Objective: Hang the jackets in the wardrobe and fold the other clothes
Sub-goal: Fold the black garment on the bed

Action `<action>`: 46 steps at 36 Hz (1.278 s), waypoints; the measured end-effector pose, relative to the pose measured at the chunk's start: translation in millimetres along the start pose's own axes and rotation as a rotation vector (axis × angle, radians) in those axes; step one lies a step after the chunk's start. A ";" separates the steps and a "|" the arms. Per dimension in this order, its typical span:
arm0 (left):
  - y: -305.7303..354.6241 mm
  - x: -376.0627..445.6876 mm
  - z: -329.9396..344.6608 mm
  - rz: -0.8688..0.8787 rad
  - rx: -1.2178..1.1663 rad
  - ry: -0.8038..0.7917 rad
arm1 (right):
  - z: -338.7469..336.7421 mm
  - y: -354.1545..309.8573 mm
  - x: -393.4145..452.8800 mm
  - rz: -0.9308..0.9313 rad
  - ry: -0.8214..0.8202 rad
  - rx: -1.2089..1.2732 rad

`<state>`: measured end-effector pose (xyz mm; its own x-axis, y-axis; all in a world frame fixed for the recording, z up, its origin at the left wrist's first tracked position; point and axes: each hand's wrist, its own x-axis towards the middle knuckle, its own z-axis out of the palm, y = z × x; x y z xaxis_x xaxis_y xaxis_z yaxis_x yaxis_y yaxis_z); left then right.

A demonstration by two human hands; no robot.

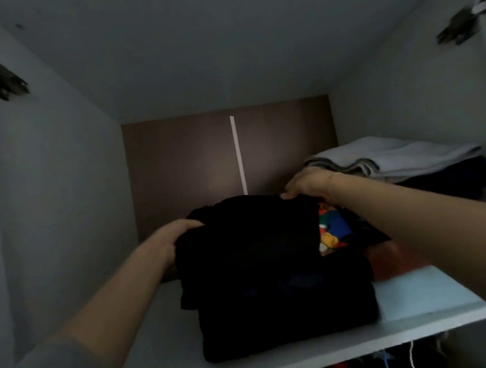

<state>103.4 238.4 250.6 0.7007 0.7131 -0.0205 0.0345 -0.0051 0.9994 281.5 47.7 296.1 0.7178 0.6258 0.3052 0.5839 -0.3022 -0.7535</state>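
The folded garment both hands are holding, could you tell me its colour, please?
Black, seen in the head view: the folded garment.

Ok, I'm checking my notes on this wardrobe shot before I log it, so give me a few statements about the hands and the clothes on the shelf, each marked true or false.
1. Both hands hold the top black garment of a dark stack. True.
2. The left hand is on the pale folded pile. False: it grips the black garment's left edge.
3. A pale folded pile sits at the shelf's back right. True.
4. The shelf holds only black clothes. False: a colourful printed item shows under the right hand.
5. The black stack hangs from a rail. False: it rests on the shelf.
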 end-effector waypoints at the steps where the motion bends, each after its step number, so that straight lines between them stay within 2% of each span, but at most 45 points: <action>1: -6.3 4.4 3.5 -0.020 0.013 -0.019 | 4.4 6.6 3.7 0.008 -0.009 -0.052; 5: -25.2 16.8 9.3 0.024 -0.023 -0.071 | 22.0 28.8 4.0 -0.031 -0.012 -0.243; 10: -3.6 21.5 11.2 0.089 -0.012 -0.076 | 13.2 22.8 11.6 -0.180 0.070 -0.202; 12: 4.4 21.3 14.6 0.083 0.041 -0.083 | 6.7 19.1 18.7 -0.230 0.113 -0.304; 16: -9.3 16.9 21.0 -0.073 0.230 -0.099 | 13.8 22.7 10.4 -0.159 -0.098 -0.657; 19: -15.4 10.7 19.1 -0.086 0.396 -0.019 | 23.2 19.5 -1.6 -0.145 -0.259 -0.738; 22: -2.7 7.4 17.3 0.075 0.544 0.061 | 23.8 11.4 -12.9 -0.089 -0.387 -0.596; 25: 12.8 -10.4 29.8 0.338 0.973 0.117 | 25.4 12.5 -21.8 -0.071 -0.491 -0.557; 27: 10.7 -25.6 50.8 0.471 1.091 0.035 | 28.7 17.1 -24.3 -0.102 -0.499 -0.567; 28: 3.1 -29.4 61.1 0.466 1.129 -0.036 | 31.4 21.7 -24.8 -0.113 -0.490 -0.567; 30: -18.2 -32.9 77.3 0.349 1.205 -0.188 | 39.0 34.0 -27.0 -0.127 -0.473 -0.566; 33: -33.9 -31.5 80.7 0.207 1.203 -0.252 | 47.7 52.1 -32.8 -0.134 -0.438 -0.518; 38: -27.7 -40.5 85.8 0.186 1.203 -0.146 | 36.4 59.7 -51.0 -0.171 -0.328 -0.543; 40: -30.2 -50.4 87.6 0.279 1.231 -0.048 | 32.2 65.1 -66.8 -0.218 -0.272 -0.510; 42: -35.8 -66.5 90.4 0.417 1.199 0.128 | 30.0 73.8 -88.9 -0.289 -0.203 -0.455; 44: -56.2 -93.9 95.6 0.580 0.971 0.271 | 27.2 87.9 -120.4 -0.369 -0.094 -0.309; 46: -88.3 -131.3 108.5 0.699 0.665 0.329 | 20.9 108.4 -160.3 -0.390 -0.026 -0.039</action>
<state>85.6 69.2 162.1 0.4882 0.5583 0.6708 0.1520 -0.8113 0.5646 221.8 -70.4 153.4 0.4296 0.7168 0.5492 0.8251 -0.0646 -0.5612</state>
